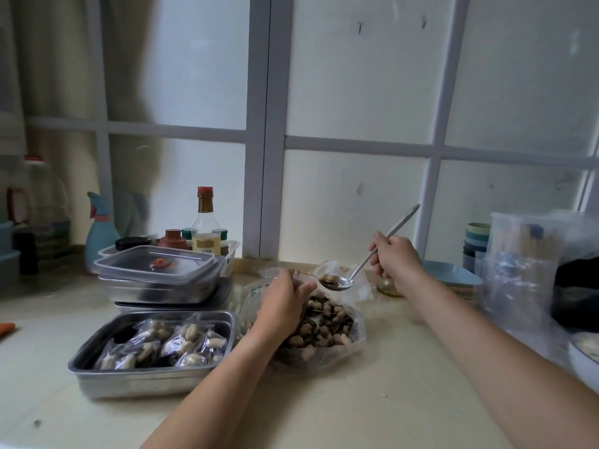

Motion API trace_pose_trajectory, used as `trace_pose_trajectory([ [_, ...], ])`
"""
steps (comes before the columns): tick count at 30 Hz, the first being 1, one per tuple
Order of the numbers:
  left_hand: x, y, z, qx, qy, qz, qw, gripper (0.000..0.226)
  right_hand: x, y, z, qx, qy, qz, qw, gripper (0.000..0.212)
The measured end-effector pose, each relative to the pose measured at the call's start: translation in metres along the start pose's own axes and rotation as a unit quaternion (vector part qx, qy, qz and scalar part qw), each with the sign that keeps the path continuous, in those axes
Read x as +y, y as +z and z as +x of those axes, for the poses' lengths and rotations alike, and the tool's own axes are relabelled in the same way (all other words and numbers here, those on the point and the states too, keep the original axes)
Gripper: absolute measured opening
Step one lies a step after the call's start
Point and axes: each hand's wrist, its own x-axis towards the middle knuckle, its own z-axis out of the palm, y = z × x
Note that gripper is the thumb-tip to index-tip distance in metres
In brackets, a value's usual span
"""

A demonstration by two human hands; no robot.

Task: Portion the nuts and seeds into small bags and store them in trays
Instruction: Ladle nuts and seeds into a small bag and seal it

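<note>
A large clear bag of mixed nuts and seeds (327, 328) lies open on the counter in the middle. Over it, my left hand (285, 303) pinches a small clear bag (324, 270) open by its rim. My right hand (393, 259) grips a long metal spoon (366, 260) by the handle; its bowl, loaded with nuts, sits at the small bag's mouth. To the left, a steel tray (107, 377) holds several filled small bags (168, 343).
Stacked steel trays with clear lids (155, 273) stand behind the open tray, with sauce bottles (205, 218) and jars in a white basket. At the right are a blue dish (453, 275), stacked cups (476, 244), clear plastic packaging (525, 264) and a white plate's edge (583, 358).
</note>
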Motion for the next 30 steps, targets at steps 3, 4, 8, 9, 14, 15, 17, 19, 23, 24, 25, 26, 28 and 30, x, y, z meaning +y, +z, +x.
trace_pose_trajectory([
  [3, 0.004, 0.000, -0.002, -0.032, 0.017, 0.014, 0.999, 0.050, -0.015, 0.002, 0.003, 0.009, -0.025, -0.020, 0.999, 0.037],
  [4, 0.004, 0.000, -0.002, -0.038, 0.024, 0.023, 0.999, 0.051, -0.019, 0.004, 0.002, 0.006, -0.033, -0.030, 0.999, 0.037],
  [8, 0.004, 0.000, -0.003, -0.053, 0.037, 0.035, 0.997, 0.048, -0.029, 0.015, -0.005, -0.004, -0.072, -0.079, 0.994, 0.037],
  [9, 0.003, 0.000, -0.003, -0.063, 0.038, 0.039, 0.997, 0.050, -0.031, 0.018, -0.008, -0.002, -0.084, -0.087, 0.993, 0.037],
  [14, -0.003, 0.001, -0.003, -0.075, 0.039, 0.047, 0.995, 0.058, -0.037, 0.025, -0.013, 0.005, -0.132, -0.116, 0.984, 0.036],
  [15, -0.002, 0.000, -0.004, -0.064, 0.040, 0.047, 0.996, 0.055, -0.037, 0.025, -0.014, 0.006, -0.140, -0.118, 0.983, 0.036],
  [17, -0.001, -0.001, -0.004, -0.041, 0.039, 0.037, 0.998, 0.050, -0.039, 0.024, -0.017, 0.014, -0.161, -0.118, 0.980, 0.036],
  [19, 0.000, -0.002, -0.005, -0.031, 0.037, 0.026, 0.998, 0.048, -0.041, 0.025, -0.018, 0.021, -0.191, -0.113, 0.975, 0.035],
  [23, -0.001, -0.001, -0.005, -0.027, 0.033, 0.012, 0.999, 0.051, -0.045, 0.031, -0.024, -0.003, -0.284, -0.099, 0.954, 0.032],
  [24, -0.001, -0.001, -0.005, -0.023, 0.032, 0.011, 0.999, 0.050, -0.046, 0.033, -0.027, -0.018, -0.315, -0.106, 0.943, 0.031],
  [25, -0.001, -0.001, -0.004, -0.017, 0.032, 0.010, 0.999, 0.050, -0.048, 0.034, -0.030, -0.034, -0.349, -0.117, 0.929, 0.030],
  [26, -0.001, -0.001, -0.004, -0.011, 0.031, 0.013, 0.999, 0.051, -0.049, 0.035, -0.034, -0.048, -0.386, -0.130, 0.912, 0.030],
  [28, 0.001, -0.002, -0.005, -0.002, 0.032, 0.020, 0.999, 0.056, -0.051, 0.038, -0.039, -0.059, -0.459, -0.150, 0.874, 0.033],
  [30, 0.002, -0.002, -0.006, 0.004, 0.027, 0.014, 1.000, 0.056, -0.051, 0.041, -0.041, -0.047, -0.505, -0.154, 0.848, 0.040],
])
